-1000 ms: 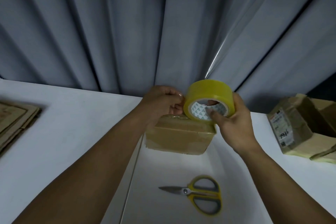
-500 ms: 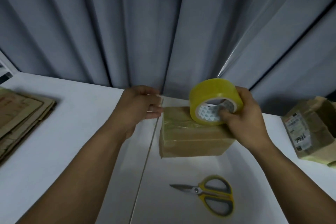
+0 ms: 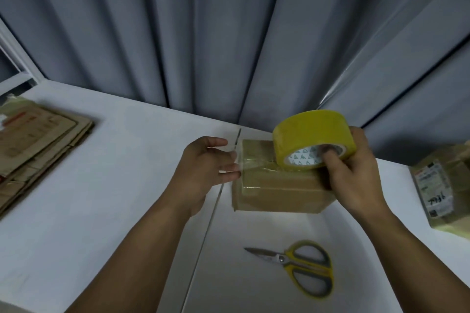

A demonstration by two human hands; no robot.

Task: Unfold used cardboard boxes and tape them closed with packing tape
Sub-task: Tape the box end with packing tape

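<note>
A small brown cardboard box (image 3: 279, 193) stands on the white table (image 3: 114, 185) near the curtain. My right hand (image 3: 353, 173) grips a yellow roll of packing tape (image 3: 312, 138) just above the box's right end, thumb inside the core. A clear strip of tape (image 3: 251, 162) runs from the roll leftward across the box top. My left hand (image 3: 206, 168) is at the box's left end and pinches the free end of that strip with its fingertips, fingers stretched toward the box.
Yellow-handled scissors (image 3: 300, 265) lie shut on the table in front of the box. A stack of flattened cardboard boxes (image 3: 33, 145) lies at the far left. Another taped box (image 3: 447, 185) with a label sits at the right edge. A grey curtain (image 3: 229, 33) hangs behind.
My left hand has moved leftward off the box top to its left end, drawing tape out. The roll has stayed over the box's right end. The view shifted right.
</note>
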